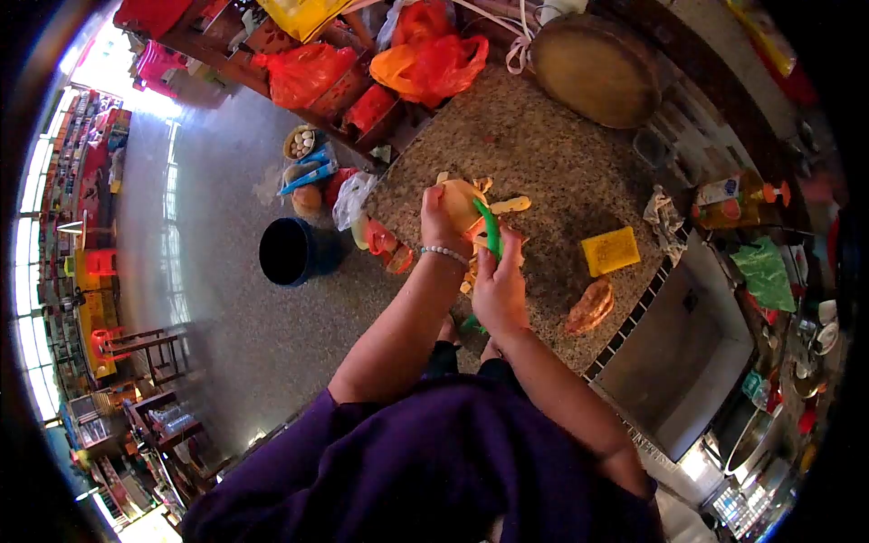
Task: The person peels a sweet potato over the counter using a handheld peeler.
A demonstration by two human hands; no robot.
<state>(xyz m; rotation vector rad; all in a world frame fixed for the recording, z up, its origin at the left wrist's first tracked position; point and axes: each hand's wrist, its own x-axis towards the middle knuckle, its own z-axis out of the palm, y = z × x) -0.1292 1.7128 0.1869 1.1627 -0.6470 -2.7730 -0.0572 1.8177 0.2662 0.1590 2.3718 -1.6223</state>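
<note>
Over the speckled counter, my left hand (438, 219), a beaded bracelet at its wrist, is closed around a pale orange peeled piece of squash (460, 204). The fingers of my right hand (501, 291) are wrapped round a green-handled peeler (490, 226). The peeler's head lies against or right beside the squash; its blade cannot be made out. Strips of peel (514, 205) lie on the counter around both hands. To the right of my right hand are a yellow sponge (610, 252) and a reddish-brown lumpy piece (591, 307) whose kind is unclear.
A sink (670, 353) is set into the counter (552, 163) at the right. An oil bottle (724, 201) stands beyond it. A round wooden board (596, 71) and red plastic bags (425, 59) are at the back. On the floor, left, stands a dark bucket (294, 252).
</note>
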